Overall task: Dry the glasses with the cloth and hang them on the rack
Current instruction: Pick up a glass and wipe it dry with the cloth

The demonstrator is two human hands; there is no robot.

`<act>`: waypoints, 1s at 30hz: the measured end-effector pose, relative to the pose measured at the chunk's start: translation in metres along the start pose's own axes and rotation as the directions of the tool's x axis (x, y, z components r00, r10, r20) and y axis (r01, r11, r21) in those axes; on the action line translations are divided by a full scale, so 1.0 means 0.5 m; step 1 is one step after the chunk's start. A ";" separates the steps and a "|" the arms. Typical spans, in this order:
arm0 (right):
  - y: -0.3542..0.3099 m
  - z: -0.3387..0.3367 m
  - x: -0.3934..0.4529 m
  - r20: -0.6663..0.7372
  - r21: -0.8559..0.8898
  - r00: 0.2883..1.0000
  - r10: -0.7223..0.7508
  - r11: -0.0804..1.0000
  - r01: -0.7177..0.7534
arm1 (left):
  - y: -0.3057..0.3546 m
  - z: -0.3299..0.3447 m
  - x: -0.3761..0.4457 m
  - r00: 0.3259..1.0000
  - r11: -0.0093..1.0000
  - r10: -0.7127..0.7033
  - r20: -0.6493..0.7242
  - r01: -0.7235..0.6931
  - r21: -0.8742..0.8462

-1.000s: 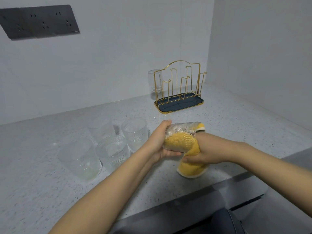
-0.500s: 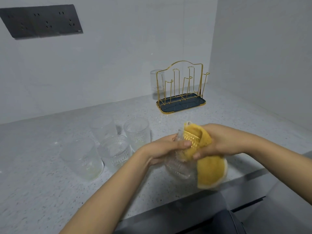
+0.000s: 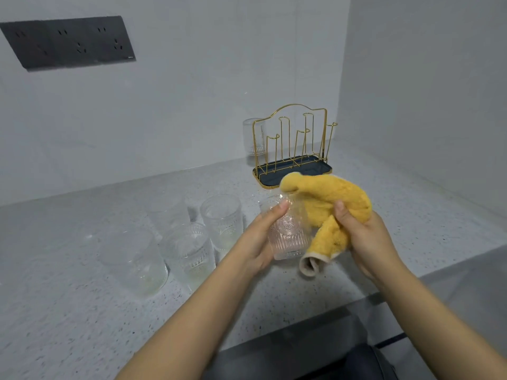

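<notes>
Glass and cloth held above the desk.
Left hand (image 3: 258, 239) grips a glass (image 3: 288, 231); right hand (image 3: 365, 237) clutches the yellow cloth (image 3: 329, 198), seemingly touching it. Rack (image 3: 293, 149) stands far right.

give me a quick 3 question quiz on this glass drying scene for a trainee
1. True or false: the left hand grips the embossed glass.
2. Which thing does the right hand hold? A) the gold rack B) the yellow cloth C) a glass from the countertop
3. Fill in: the group of glasses still standing on the countertop to the left numbers ____.

Key
1. True; the fingers wrap its side.
2. B
3. Four; another glass is at the rack's far left, though whether it hangs on a prong is unclear.
</notes>
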State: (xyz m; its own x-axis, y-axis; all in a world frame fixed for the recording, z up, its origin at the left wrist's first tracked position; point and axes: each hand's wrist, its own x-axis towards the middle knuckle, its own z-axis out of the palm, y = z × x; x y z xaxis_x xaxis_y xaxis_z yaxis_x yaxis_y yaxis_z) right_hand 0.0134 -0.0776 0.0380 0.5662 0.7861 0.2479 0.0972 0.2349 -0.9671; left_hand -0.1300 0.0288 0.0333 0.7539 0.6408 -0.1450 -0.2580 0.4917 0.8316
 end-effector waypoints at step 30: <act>-0.010 0.103 -0.008 -0.165 0.581 0.886 0.433 0.768 -0.268 | -0.031 0.102 0.010 0.974 0.900 0.003 -0.225 -0.101 -0.425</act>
State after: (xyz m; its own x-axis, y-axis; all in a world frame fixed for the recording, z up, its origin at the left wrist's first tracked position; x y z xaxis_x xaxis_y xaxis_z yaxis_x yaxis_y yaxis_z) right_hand -0.0315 -0.0527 0.0446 0.6787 0.7041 -0.2090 -0.5527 0.3023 -0.7766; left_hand -0.0917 -0.0057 0.0469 0.5977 0.7586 -0.2594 -0.5649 0.6281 0.5352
